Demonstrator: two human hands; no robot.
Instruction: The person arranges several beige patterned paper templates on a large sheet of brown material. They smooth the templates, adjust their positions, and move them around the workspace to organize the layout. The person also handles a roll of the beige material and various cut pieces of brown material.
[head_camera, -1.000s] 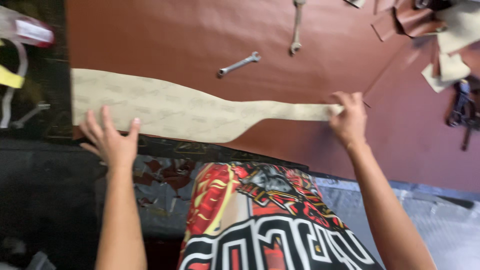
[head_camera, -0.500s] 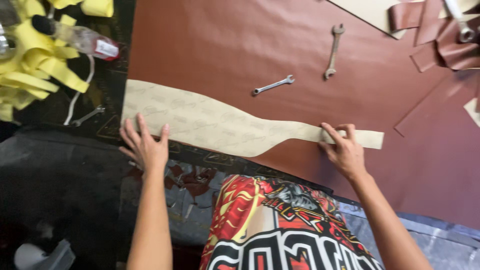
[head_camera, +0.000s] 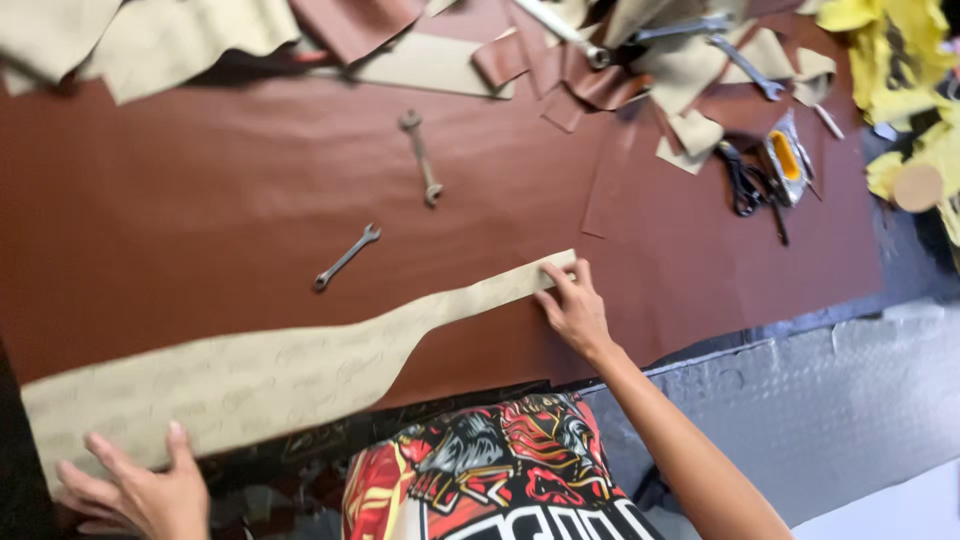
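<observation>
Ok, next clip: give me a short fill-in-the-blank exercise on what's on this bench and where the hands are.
1. Both hands press a long tan ____ flat on the brown sheet.
2. The right hand rests on its ____ end.
3. The left hand rests on its ____ end.
4. Two bare ____ lie on the sheet beyond it.

Missing words: pattern; narrow; wide; wrenches.

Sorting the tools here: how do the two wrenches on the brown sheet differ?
The upper wrench lies nearly upright in the picture; the lower wrench lies slanted. The lower wrench sits closer to the tan paper pattern that the left hand and right hand press flat; the upper wrench lies farther off. Both are slim, grey metal, lying flat on the brown sheet, untouched.
</observation>
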